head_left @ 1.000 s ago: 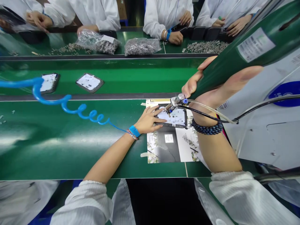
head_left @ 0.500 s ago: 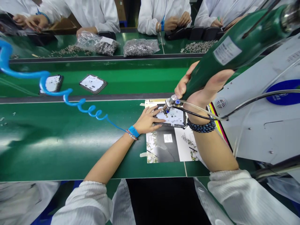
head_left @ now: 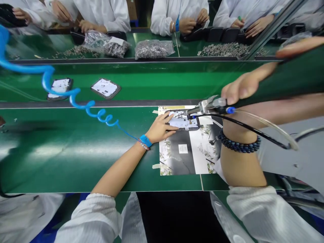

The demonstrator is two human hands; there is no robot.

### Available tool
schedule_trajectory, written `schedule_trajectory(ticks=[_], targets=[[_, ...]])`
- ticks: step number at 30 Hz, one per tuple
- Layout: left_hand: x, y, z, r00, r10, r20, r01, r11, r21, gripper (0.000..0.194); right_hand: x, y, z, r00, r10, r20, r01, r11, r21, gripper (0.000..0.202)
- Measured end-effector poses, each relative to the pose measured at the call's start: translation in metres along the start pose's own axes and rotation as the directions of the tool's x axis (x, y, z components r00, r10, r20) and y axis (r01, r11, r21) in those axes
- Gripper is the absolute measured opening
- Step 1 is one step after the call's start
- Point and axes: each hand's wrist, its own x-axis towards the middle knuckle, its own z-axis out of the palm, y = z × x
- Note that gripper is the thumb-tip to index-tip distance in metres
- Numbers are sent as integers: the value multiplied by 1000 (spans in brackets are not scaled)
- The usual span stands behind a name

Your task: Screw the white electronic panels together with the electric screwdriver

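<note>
My right hand (head_left: pixel 240 87) is wrapped round the thick green body of a power screwdriver (head_left: pixel 298 76), which now leans far over to the right. Its metal nose reaches left, with the tip over the upper part of a flat, dark-framed device (head_left: pixel 186 124) with a white inner face. Whether the tip touches the device cannot be told. A clear hose and a black one run from the nose past my wrist. Fingers spread, my left hand (head_left: pixel 159 129) lies on the device's left edge. Under the device is a printed sheet (head_left: pixel 177 158) taped to the green bench.
A coiled blue cord (head_left: pixel 93 111) stretches to my left wristband. Two similar devices (head_left: pixel 105 88) lie on the green strip beyond the bench. Across it, people in white coats work beside bags of small metal parts (head_left: pixel 154 49) and a loose pile (head_left: pixel 222 50). A white machine stands at right.
The screwdriver has tipped over to the right, its rear end swinging down, and my right hand has moved right with it. My left hand stays on the device.
</note>
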Motion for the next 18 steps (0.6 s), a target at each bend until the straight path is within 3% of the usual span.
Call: schedule_trajectory(ticks=[4, 10, 18], targets=[[0, 2, -2, 999, -2, 41, 1, 1000, 15, 22, 0, 17, 23, 993, -89, -78, 96, 991, 97, 71], [2, 4, -4, 999, -3, 52, 3, 1000, 5, 23, -2, 10, 39, 975, 151, -165, -142, 988, 65, 74], [2, 2, -2, 999, 1, 43, -1, 1000, 1, 23, -5, 10, 43, 978, 137, -160, -131, 990, 48, 81]])
